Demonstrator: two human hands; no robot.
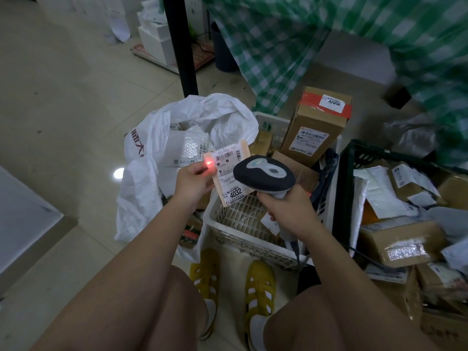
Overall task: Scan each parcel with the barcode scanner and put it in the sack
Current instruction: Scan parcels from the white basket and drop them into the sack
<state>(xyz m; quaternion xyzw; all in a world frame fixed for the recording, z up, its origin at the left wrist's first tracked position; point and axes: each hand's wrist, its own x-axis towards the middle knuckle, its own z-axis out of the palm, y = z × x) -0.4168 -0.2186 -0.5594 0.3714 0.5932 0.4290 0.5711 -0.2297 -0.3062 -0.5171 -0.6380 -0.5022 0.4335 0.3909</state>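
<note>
While both bare forearms reach forward and down from the bottom of the view, the left hand [193, 182] pinches a small flat parcel [231, 173] by its left edge, thumb on the label side and fingers curled behind it. That parcel is a tan envelope with a white shipping label carrying barcodes and the number 4032; it is held tilted, label toward the camera, above the near left corner of a white plastic basket [243, 224]. A red spot of light glows on the parcel's left edge, right at the thumb tip.

To the right, the right hand [286, 209] is wrapped round the grip of the barcode scanner [264, 174], fingers closed about the handle. The wrist is bent so that the dark head with its grey top panel points left toward the label, just beside the parcel's right edge. A cable leaves the bottom of the handle and drops past the basket rim.

Behind the left hand, the white sack [162, 138] sits open on the tiled floor [63, 110], with red lettering on its side and padded white mailers inside it. A tall cardboard box [314, 125] with red tape leans at the far end of the basket. A dark crate [354, 158] on the right is heaped with more parcels. Below, two yellow sandals [258, 287] rest on the floor between the person's knees.
</note>
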